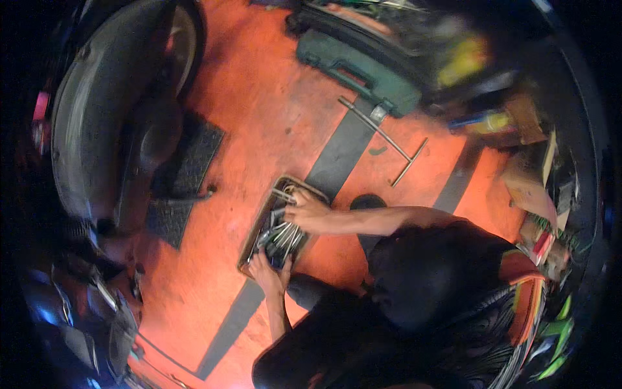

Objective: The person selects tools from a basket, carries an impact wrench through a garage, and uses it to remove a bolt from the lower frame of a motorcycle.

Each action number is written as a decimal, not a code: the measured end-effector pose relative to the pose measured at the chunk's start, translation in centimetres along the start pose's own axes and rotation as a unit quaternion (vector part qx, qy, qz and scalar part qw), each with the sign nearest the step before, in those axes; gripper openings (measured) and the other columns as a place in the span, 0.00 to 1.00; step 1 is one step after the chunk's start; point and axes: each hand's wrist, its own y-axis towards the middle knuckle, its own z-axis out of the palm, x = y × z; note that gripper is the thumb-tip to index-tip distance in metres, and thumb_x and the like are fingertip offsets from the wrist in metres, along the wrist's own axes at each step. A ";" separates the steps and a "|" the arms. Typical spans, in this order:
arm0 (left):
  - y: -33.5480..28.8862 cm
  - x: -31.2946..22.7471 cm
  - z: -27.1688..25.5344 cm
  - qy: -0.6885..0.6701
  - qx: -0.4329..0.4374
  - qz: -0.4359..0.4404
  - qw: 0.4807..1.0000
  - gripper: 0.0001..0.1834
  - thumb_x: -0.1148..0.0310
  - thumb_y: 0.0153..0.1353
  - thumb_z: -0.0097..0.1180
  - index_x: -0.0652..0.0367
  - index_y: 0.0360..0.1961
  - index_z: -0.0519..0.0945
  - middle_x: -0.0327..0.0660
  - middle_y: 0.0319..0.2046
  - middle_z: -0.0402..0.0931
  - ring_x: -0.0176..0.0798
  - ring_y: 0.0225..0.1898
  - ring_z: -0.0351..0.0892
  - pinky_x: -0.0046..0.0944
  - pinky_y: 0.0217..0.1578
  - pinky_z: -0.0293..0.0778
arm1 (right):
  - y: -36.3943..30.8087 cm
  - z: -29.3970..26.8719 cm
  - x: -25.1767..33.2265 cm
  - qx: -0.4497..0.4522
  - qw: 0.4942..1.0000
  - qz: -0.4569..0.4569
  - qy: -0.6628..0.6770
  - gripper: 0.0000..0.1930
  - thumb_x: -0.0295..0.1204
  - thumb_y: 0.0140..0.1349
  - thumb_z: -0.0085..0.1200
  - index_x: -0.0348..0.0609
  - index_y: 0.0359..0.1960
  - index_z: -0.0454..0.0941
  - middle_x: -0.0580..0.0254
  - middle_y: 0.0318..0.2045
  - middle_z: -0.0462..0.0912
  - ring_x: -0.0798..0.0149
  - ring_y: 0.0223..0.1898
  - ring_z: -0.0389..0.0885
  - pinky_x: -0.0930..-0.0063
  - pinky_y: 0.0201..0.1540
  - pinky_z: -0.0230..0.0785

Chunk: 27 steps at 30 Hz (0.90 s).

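I'm seeing the tray [260, 223] sitting on the orange floor [249, 129], metal tools [283, 237] lying loosely bunched inside. The right hand [308, 211] is dipping in at the far end, fingers curling; I can't tell if they're clamping anything. The left hand [269, 270] is resting at the near end, thumb and fingers standing apart; again, I can't tell about a grip. Risks I'm flagging: tools are overlapping, so pulling one could be dragging others out or pinching fingers. Leaning on the rim could be tipping the tray. The T-shaped wrench [378, 130] is lying loose beyond, near the green case [402, 84], so a foot could be catching it.
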 end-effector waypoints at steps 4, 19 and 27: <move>-1.1 -0.2 0.2 -0.006 -0.027 0.035 0.999 0.33 0.56 0.45 0.70 0.66 0.48 0.72 0.51 0.35 0.71 0.56 0.38 0.69 0.51 0.41 0.68 | -1.4 -4.2 1.5 -0.005 0.999 -0.033 -0.035 0.12 0.28 0.53 0.53 0.51 0.39 0.83 0.66 0.41 0.76 0.52 0.48 0.68 0.57 0.52 0.62; -6.6 -0.7 3.4 -0.035 -0.068 0.091 0.993 0.31 0.63 0.49 0.66 0.54 0.57 0.75 0.45 0.41 0.71 0.50 0.43 0.70 0.47 0.44 0.68 | -4.4 -6.5 0.9 0.035 0.986 -0.117 -0.115 0.21 0.26 0.51 0.57 0.53 0.50 0.79 0.70 0.43 0.76 0.57 0.40 0.71 0.65 0.44 0.69; -7.6 2.3 1.9 -0.044 0.046 -0.053 0.997 0.53 0.61 0.37 0.72 0.61 0.66 0.60 0.51 0.60 0.61 0.56 0.63 0.59 0.52 0.64 0.56 | -2.7 -7.8 1.4 0.158 0.980 -0.093 -0.074 0.23 0.22 0.49 0.59 0.49 0.51 0.78 0.68 0.42 0.76 0.55 0.41 0.70 0.64 0.47 0.70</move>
